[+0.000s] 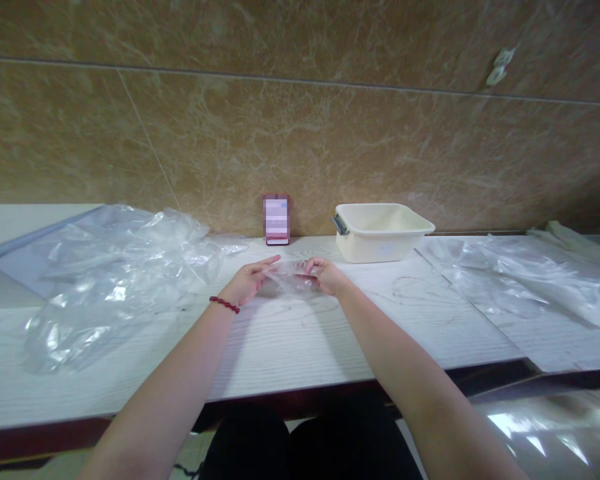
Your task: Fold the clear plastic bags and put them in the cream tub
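A small clear plastic bag (pixel 289 279) is stretched between both hands above the white wooden table (pixel 290 347), near its middle. My left hand (pixel 249 279), with a red bead bracelet on the wrist, pinches the bag's left side. My right hand (pixel 326 275) grips the bag's right side with curled fingers. What lies inside the bag, if anything, I cannot make out.
A heap of clear plastic bags (pixel 115 273) lies on the left. A cream plastic tub (pixel 380 230) stands at the back by the brown marble wall. A small pink card (pixel 276 219) leans on the wall. More clear plastic sheets (pixel 525 280) cover the right.
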Motion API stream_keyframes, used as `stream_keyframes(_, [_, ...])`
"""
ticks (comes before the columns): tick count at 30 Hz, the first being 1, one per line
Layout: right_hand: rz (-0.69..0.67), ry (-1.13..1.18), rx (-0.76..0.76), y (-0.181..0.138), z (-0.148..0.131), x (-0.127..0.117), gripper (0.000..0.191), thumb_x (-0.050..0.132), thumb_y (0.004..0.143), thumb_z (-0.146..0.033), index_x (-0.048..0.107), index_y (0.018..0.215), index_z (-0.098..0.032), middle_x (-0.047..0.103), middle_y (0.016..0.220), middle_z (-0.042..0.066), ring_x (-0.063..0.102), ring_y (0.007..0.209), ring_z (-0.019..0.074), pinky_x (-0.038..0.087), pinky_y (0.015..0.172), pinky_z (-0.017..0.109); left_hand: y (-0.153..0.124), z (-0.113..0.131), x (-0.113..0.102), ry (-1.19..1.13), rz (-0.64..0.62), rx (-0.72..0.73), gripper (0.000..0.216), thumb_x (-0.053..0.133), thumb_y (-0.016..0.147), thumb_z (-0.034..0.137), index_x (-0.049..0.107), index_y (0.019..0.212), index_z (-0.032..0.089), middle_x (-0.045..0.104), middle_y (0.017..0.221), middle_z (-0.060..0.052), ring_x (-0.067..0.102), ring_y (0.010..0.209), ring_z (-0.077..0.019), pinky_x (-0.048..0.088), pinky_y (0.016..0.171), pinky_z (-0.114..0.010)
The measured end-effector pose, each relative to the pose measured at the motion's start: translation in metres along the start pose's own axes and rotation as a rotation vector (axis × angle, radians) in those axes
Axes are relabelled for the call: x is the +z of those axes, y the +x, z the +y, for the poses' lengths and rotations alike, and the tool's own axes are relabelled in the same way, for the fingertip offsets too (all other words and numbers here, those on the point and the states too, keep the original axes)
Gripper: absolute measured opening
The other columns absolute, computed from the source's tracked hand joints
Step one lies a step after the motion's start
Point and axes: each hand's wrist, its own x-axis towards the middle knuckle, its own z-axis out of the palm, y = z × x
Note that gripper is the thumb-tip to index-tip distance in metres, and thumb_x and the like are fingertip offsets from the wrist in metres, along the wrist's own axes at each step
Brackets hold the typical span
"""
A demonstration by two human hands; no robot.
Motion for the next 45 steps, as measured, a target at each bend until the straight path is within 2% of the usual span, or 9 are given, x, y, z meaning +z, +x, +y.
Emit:
stream_keyframes(10, [0.056,-0.041,-0.046,0.003,0.001,-0.003,0.019,0.060,0.056,-0.014,0.045,0.045,-0.016,0.060,0.073,0.001,0.055,0.067,0.0138,0.045,0.057,0.027,-0.004,0.006,0.002,-0.190,-0.048,-0.077,0.019,0.056,0.062,0.007,0.065,0.079,0.010,0.054,0.111,-0.010,0.051,0.096,-0.0205,0.042,0.080,-0.030])
stream_keyframes(13, [0.018,-0.029,-0.091,0.001,-0.001,-0.002,0.018,0.060,0.053,-0.012,0.044,0.044,-0.015,0.060,0.072,0.002,0.055,0.064,0.0134,0.043,0.055,0.026,-0.002,0.007,0.002,-0.252,-0.029,-0.115,0.021,0.048,0.068,0.016,0.064,0.076,0.006,0.058,0.103,-0.013,0.054,0.092,-0.0197,0.043,0.076,-0.026])
stream_keyframes(17, [0.014,-0.038,-0.097,-0.001,-0.004,0.000,0.016,0.057,0.052,-0.010,0.045,0.043,-0.014,0.060,0.080,0.003,0.057,0.068,0.0138,0.043,0.057,0.025,0.001,0.006,0.004,-0.261,0.089,-0.129,0.039,0.038,0.075,0.034,0.063,0.064,0.006,0.060,0.098,-0.013,0.056,0.085,-0.0186,0.044,0.069,-0.024])
stream_keyframes(22, [0.090,-0.066,-0.105,0.000,-0.005,0.003,0.016,0.050,0.053,-0.008,0.045,0.039,-0.014,0.060,0.084,0.002,0.057,0.069,0.0127,0.044,0.064,0.028,0.002,-0.002,0.006,-0.081,0.180,-0.061,0.022,0.056,0.067,0.029,0.063,0.078,0.011,0.064,0.077,-0.005,0.057,0.070,-0.0145,0.043,0.063,-0.023])
stream_keyframes(29, [0.064,-0.048,-0.138,0.001,-0.005,0.004,0.018,0.048,0.056,-0.006,0.045,0.040,-0.014,0.058,0.093,0.001,0.056,0.078,0.0124,0.042,0.072,0.028,-0.002,-0.005,0.011,0.022,0.085,-0.046,0.035,0.064,0.061,0.021,0.057,0.095,0.015,0.061,0.079,-0.003,0.055,0.067,-0.0108,0.041,0.060,-0.020])
stream_keyframes(32, [0.090,-0.026,-0.141,0.000,-0.006,0.005,0.004,0.054,0.060,-0.013,0.052,0.060,-0.017,0.057,0.094,0.000,0.056,0.075,0.0118,0.044,0.065,0.026,-0.003,-0.004,0.012,0.009,0.079,-0.004,0.044,0.065,0.059,0.017,0.051,0.102,0.017,0.059,0.082,-0.002,0.054,0.066,-0.0094,0.042,0.061,-0.021])
stream_keyframes(36, [0.065,-0.023,-0.065,-0.002,-0.009,0.004,0.031,0.055,0.069,-0.027,0.045,0.098,-0.030,0.055,0.090,-0.003,0.055,0.070,0.0094,0.047,0.062,0.027,-0.002,-0.003,0.011,0.007,0.122,0.090,0.046,0.063,0.060,0.015,0.049,0.104,0.020,0.056,0.086,0.000,0.055,0.070,-0.0094,0.043,0.067,-0.022])
stream_keyframes(40, [-0.033,-0.015,-0.010,-0.007,-0.012,0.005,0.037,0.054,0.071,-0.029,0.039,0.105,-0.031,0.053,0.096,-0.001,0.055,0.073,0.0100,0.047,0.069,0.034,-0.002,-0.001,0.011,-0.028,0.134,0.164,0.044,0.061,0.062,0.013,0.047,0.103,0.020,0.054,0.095,-0.002,0.054,0.084,-0.0131,0.042,0.076,-0.027])
stream_keyframes(45, [-0.079,-0.041,-0.038,-0.009,-0.012,0.006,0.050,0.061,0.064,-0.022,0.038,0.108,-0.031,0.050,0.101,0.001,0.053,0.079,0.0105,0.047,0.073,0.031,-0.003,0.001,0.012,-0.044,0.114,0.165,0.044,0.061,0.062,0.012,0.046,0.103,0.019,0.053,0.098,-0.003,0.054,0.089,-0.0147,0.042,0.080,-0.031])
